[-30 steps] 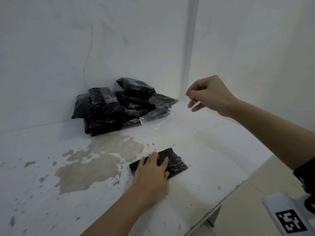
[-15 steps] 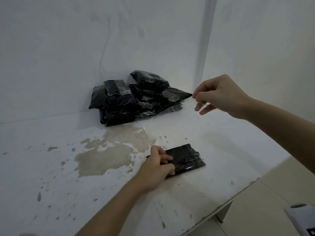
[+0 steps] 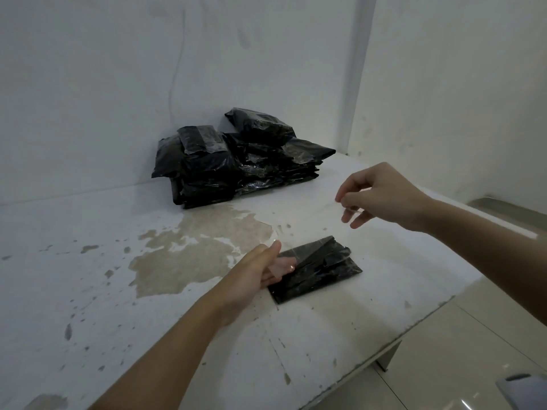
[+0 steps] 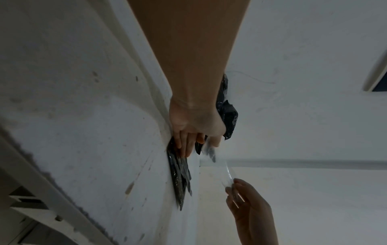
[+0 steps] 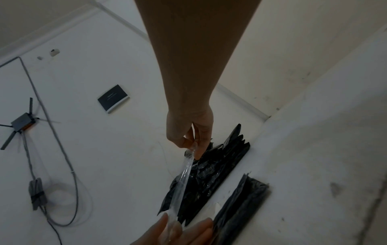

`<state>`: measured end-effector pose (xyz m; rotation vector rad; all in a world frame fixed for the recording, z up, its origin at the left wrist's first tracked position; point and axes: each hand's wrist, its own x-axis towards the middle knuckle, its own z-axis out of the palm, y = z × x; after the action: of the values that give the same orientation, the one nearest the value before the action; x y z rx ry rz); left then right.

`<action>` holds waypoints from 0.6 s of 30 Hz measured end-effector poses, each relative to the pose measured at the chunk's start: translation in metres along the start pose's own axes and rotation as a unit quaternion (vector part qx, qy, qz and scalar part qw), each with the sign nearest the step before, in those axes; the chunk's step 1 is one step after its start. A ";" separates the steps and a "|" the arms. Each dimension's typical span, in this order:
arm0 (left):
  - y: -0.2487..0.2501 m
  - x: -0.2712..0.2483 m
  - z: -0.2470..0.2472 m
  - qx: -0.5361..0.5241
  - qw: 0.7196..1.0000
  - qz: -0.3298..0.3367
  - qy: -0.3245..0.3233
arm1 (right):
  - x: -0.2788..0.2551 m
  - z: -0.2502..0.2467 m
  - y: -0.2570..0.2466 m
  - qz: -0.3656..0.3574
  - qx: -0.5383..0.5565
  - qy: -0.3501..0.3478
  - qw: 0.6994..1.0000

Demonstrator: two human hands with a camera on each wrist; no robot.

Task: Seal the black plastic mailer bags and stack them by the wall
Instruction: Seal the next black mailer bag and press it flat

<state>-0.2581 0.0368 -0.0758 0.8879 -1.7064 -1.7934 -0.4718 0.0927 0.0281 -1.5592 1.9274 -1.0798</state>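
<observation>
A flat black mailer bag [image 3: 318, 270] lies on the white table near its front edge. My left hand [image 3: 279, 258] is at the bag's left end, with its lower fingers straight on the bag [image 4: 180, 179]. Its thumb and fingers hold one end of a clear tape strip [image 3: 291, 255]. My right hand [image 3: 340, 201] hovers above and behind the bag and pinches the strip's other end [image 5: 184, 175]. The strip hangs stretched between the two hands. A pile of black bags [image 3: 236, 161] leans against the back wall.
The table edge [image 3: 414, 327] runs diagonally right of the bag, with tiled floor below. A worn brown patch [image 3: 201, 253] marks the tabletop left of my left hand. In the right wrist view a router [image 5: 21, 122] and cables hang on the wall.
My left hand went from lying flat on the bag to its left end, where it now holds the tape. My right hand has come lower and nearer the bag, the strip still in it.
</observation>
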 end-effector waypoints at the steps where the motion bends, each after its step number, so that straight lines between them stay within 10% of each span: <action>1: 0.000 0.000 0.000 -0.002 1.000 -0.002 0.000 | 0.001 0.001 0.003 0.007 -0.002 -0.005 1.000; 18: -0.001 0.002 0.002 -0.002 1.000 -0.015 0.022 | -0.001 0.026 0.060 0.155 0.083 -0.073 0.982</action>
<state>-0.2606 0.0366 -0.0767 0.9480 -1.6692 -1.7827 -0.4889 0.0896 -0.0348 -1.1681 1.8517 -0.9372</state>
